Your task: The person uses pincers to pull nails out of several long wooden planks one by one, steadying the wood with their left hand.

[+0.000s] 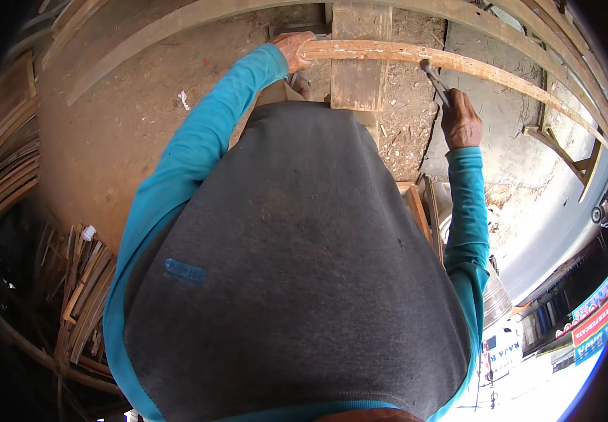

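A long, narrow wooden strip [487, 69] lies across a wide board [359, 86] in front of me and runs off to the far right. At its left end, my left hand [294, 50] is closed around the wood. My right hand [463, 121] grips a hammer [438, 84] by its handle. The hammer's dark head is right beside the strip's near edge, to the right of the board; I cannot tell whether they touch. Small pale marks dot the strip's upper face.
Beyond the strip, a long wooden beam [248, 15] spans the far side. Wood pieces [87, 302] are piled at lower left, with more stacked strips [12, 176] above. A wooden frame [564, 151] stands at right. Chips litter the dirt floor [406, 141].
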Motion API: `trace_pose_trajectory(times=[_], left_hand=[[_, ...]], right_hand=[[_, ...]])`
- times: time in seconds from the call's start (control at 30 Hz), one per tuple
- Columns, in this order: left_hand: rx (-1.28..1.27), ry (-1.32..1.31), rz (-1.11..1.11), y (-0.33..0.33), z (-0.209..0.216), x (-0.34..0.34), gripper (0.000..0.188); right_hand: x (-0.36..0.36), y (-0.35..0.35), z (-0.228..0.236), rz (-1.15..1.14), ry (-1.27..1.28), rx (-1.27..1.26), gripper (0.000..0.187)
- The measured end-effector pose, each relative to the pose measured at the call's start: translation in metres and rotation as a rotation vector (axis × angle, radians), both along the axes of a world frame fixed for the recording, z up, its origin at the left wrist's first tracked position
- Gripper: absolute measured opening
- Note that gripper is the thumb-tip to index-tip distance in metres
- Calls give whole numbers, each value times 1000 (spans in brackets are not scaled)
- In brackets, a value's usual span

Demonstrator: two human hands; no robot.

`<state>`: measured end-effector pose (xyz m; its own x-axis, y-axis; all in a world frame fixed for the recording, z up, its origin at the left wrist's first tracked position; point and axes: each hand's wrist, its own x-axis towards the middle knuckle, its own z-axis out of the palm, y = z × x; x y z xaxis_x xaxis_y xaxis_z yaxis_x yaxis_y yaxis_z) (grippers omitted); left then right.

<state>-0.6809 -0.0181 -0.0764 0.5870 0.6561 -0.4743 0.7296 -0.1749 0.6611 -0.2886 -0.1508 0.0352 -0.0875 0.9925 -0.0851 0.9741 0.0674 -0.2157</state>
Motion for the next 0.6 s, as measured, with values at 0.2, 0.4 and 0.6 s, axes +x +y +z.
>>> trace_pose_trajectory(times=[0.2, 0.4, 0.6], left_hand=[[-109, -77, 67, -5, -15, -15, 62], [-16, -153, 109, -18, -22, -9, 59], [229, -190, 123, -48, -29, -12, 56]], right_hand=[[31, -40, 50, -954, 934, -147, 32], [-101, -58, 50, -854, 1321, -580, 58], [-182, -18, 50, -611, 1071, -881, 33]])
